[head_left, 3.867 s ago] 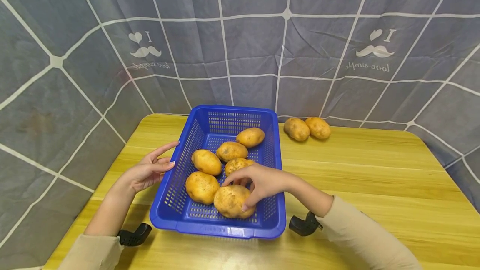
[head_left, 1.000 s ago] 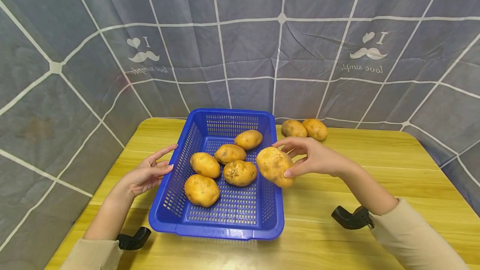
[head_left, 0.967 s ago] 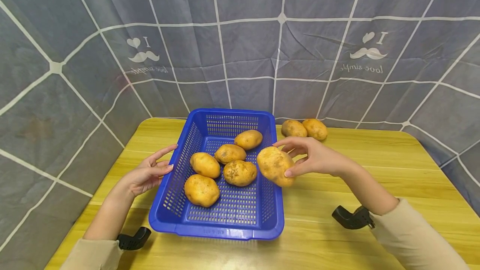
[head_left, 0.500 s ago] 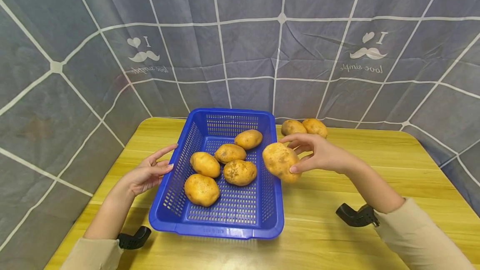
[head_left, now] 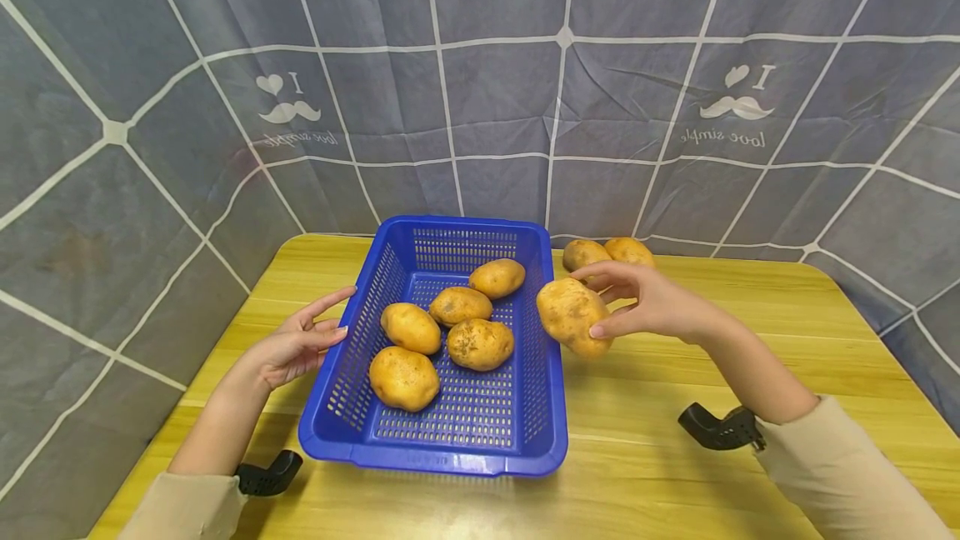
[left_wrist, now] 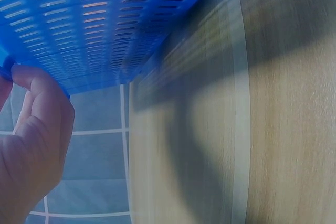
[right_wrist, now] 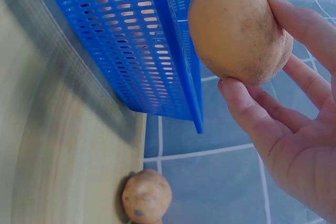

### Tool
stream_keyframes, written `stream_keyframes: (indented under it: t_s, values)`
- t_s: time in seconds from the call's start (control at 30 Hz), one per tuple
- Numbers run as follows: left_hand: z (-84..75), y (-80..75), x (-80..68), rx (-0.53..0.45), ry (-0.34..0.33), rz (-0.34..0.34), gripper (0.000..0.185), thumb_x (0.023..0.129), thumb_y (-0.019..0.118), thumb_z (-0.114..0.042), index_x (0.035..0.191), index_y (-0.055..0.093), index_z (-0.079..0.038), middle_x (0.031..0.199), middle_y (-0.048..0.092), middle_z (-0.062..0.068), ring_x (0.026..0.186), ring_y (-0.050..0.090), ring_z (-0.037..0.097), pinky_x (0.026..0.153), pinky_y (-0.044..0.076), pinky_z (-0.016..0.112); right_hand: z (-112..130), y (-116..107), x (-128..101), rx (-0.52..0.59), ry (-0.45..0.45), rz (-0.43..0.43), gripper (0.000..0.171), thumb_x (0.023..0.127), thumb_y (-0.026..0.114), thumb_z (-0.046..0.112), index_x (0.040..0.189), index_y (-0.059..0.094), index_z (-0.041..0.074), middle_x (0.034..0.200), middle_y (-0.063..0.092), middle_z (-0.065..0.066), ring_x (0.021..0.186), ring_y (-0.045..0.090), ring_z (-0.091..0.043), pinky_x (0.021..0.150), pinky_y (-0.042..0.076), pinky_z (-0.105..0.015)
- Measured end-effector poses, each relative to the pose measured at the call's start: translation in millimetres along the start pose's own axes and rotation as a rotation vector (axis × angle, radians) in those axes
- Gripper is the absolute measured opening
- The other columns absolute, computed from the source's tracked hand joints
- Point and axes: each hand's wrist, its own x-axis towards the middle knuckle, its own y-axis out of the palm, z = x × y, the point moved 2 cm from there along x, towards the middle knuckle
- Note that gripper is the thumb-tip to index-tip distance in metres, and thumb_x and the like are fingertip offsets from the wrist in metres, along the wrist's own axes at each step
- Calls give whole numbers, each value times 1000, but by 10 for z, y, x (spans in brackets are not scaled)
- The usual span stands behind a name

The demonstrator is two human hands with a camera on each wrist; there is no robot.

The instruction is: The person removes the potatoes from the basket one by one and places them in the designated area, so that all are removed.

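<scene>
In the head view my left hand [head_left: 296, 347] is at the left rim of a blue plastic basket [head_left: 431, 458]. Its fingers hold that rim, seen close up beside the slotted wall [left_wrist: 105, 24] in the left wrist view. My right hand [head_left: 652, 302] pinches a large potato [head_left: 573, 317] between thumb and fingers, raised over the basket's right rim. The right wrist view shows the held potato [right_wrist: 236, 27] above the level of the rim, its dirt-marked side toward the fingers. Several other potatoes [head_left: 480, 345] lie on the basket's slotted bottom.
Two potatoes [head_left: 628, 251] sit side by side at the table's back edge, behind my right hand. The wood-grain table [head_left: 735, 315] extends to the right of the basket. A grey curtain [head_left: 495, 98] with white lines closes off the back and sides.
My right hand has lifted the large potato from the basket's near right corner and carried it up and right, past the right rim. The left hand has stayed at the left rim.
</scene>
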Motion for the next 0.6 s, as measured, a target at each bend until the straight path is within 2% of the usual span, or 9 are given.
stream_keyframes:
  t_s: [0.6]
  values:
    - [-4, 2, -1, 6, -10, -1, 51, 94, 43, 9, 128, 49, -28, 110, 61, 11, 95, 65, 23, 79, 55, 35, -46, -140, -102, -88, 38, -61, 62, 74, 78, 8, 130, 49, 6, 119, 55, -19, 105, 57, -34, 76, 55, -35]
